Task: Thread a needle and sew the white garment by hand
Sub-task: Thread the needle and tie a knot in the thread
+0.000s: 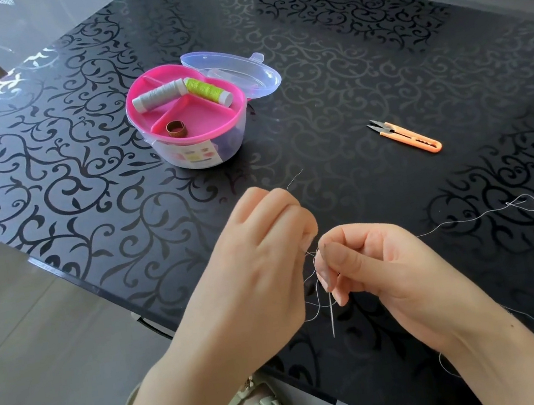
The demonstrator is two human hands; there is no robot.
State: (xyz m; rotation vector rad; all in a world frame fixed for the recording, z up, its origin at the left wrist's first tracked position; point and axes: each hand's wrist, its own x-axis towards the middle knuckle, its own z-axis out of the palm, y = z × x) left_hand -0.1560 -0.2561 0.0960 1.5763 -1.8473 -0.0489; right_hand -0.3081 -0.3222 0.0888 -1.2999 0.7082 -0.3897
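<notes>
My right hand (379, 265) pinches a thin silver needle (331, 314) that points down toward me. My left hand (266, 254) sits right beside it, fingers closed on a fine white thread (462, 219). A short thread end sticks up past the left fingers, loops hang between the two hands, and a long strand trails right across the table to a small loop. No white garment is in view.
A pink sewing box (191, 120) with its clear lid (239, 71) open holds a grey spool (159, 95), a green spool (207, 90) and a brass thimble (174, 127). Orange thread snips (404, 136) lie at the right. The black patterned table (376, 64) ends at left.
</notes>
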